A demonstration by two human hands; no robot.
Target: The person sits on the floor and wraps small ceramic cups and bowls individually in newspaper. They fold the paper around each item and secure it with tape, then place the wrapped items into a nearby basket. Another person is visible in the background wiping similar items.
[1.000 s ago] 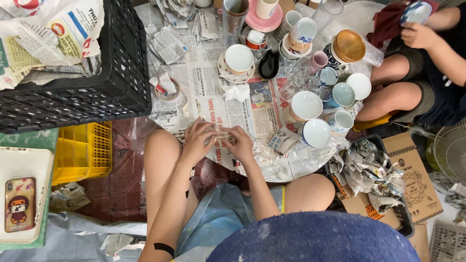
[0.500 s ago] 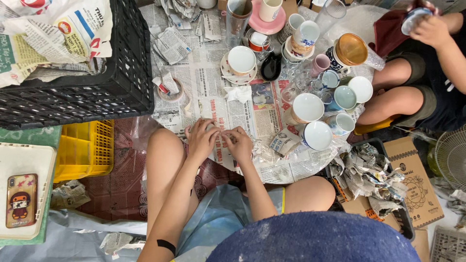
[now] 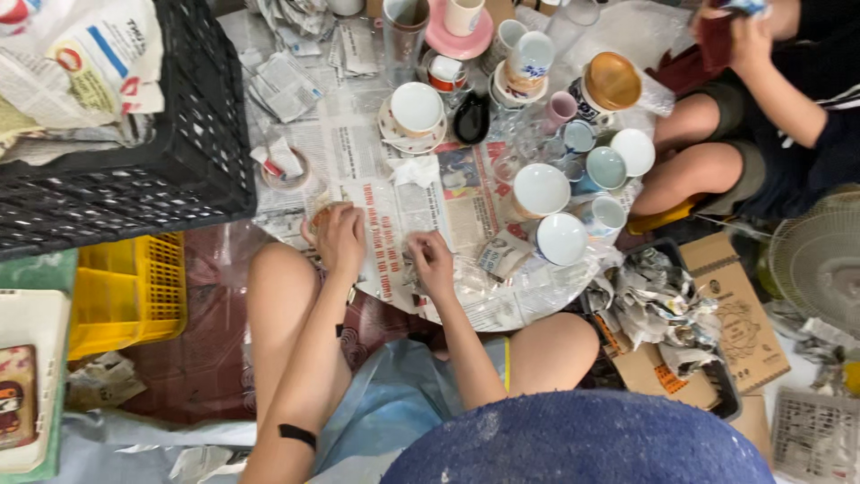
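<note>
Two hands on a newspaper sheet among cups

The left hand (image 3: 340, 240) curls around a small object at the sheet's left edge, too hidden to name. The right hand (image 3: 434, 262) pinches the newspaper sheet (image 3: 387, 235), which lies on the floor between the person's knees, just beside white cups (image 3: 541, 190) and a black crate (image 3: 134, 161).

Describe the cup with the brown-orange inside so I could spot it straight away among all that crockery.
Start at the big black plastic crate on the left, then look right across the newspaper-covered floor to the crowd of cups. The brown-orange cup stands at the cluster's far right edge, near the seated person's knee. Its neighbours show white or pale blue insides; this one alone is glossy amber.
</note>
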